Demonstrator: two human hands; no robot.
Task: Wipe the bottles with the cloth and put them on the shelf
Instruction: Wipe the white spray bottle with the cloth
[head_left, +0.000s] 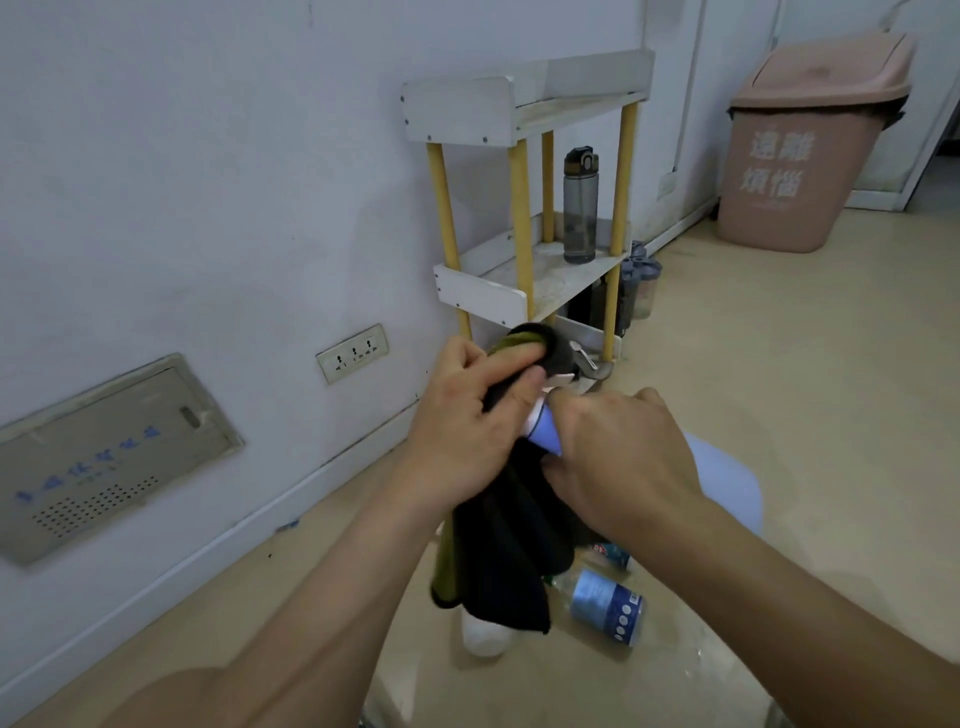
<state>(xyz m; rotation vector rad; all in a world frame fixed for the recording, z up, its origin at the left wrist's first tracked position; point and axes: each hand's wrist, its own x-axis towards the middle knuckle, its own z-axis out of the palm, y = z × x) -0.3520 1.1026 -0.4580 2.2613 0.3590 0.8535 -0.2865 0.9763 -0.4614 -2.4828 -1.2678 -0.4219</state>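
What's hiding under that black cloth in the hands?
A bottle: only a bit of blue and white shows between the left hand and the right hand. The black cloth wraps the rest, so its full shape is hidden.

Two hands are counted: a left hand (467, 415) and a right hand (618, 457). One cloth (498, 551) is seen. One shelf (524, 109) of three tiers is counted. One blue bottle (545, 439) is held and one grey bottle (580, 208) is stood on the middle tier. Three more are seen on the floor (779, 364): a labelled bottle (605, 605), a white bottle (485, 636) and a half-hidden bottle (612, 557). Those at the shelf's foot cannot be counted. One bin (795, 171), one socket plate (353, 353) and one wall panel (114, 452) are counted.
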